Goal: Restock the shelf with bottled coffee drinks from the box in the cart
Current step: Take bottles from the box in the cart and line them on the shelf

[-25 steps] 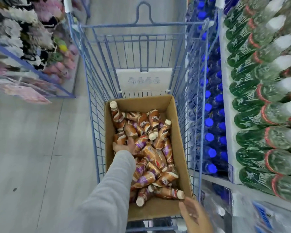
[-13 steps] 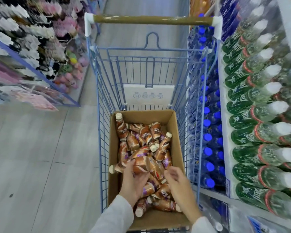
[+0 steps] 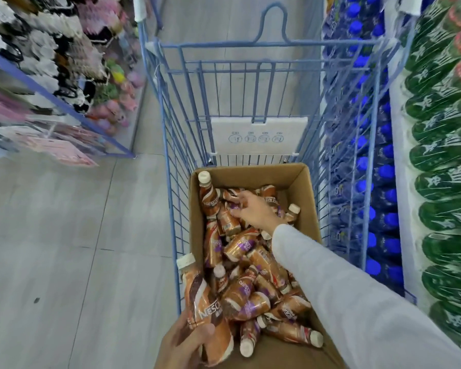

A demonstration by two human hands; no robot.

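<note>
A cardboard box (image 3: 305,201) sits in the blue wire cart (image 3: 171,145), holding several brown coffee bottles (image 3: 253,265) in a loose heap. My left hand (image 3: 183,344), at the box's near left corner, grips one coffee bottle (image 3: 200,302) by its base, with the white cap pointing away from me. My right hand (image 3: 254,211) reaches across to the far end of the box. Its fingers and thumb curl round a bottle (image 3: 230,207) in the pile there. My grey sleeve covers part of the heap.
Shelves on the right hold blue-capped bottles (image 3: 378,182) and green bottles (image 3: 442,187) close against the cart. A rack of hanging goods (image 3: 51,75) stands across the aisle on the left. Grey floor (image 3: 64,249) lies between them.
My left hand has lifted a bottle out of the pile toward the near left corner. My right hand has moved from the near middle of the box to its far end.
</note>
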